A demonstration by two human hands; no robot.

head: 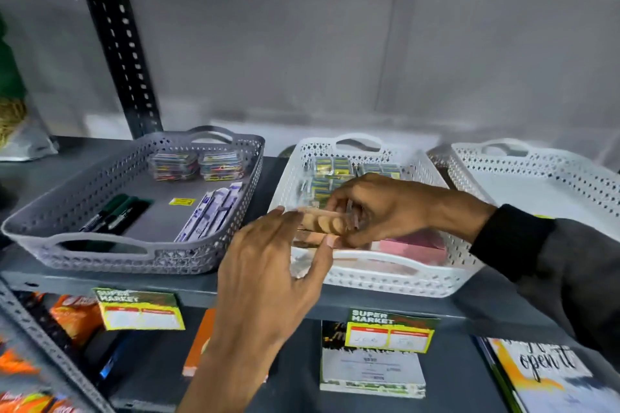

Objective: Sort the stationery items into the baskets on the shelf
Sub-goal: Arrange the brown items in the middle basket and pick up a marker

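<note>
Small clear plastic packet of tan round pieces (320, 223), pinched by right hand (379, 208) over middle white perforated basket (385, 275); left hand (268, 278) open, fingertips steadying (contents blurred). Placing step; next, lower and release.

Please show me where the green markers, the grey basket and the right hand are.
green markers (114, 213), head view, middle of barrels.
grey basket (100, 250), head view, front rim.
right hand (379, 208), head view, back of hand.
</note>
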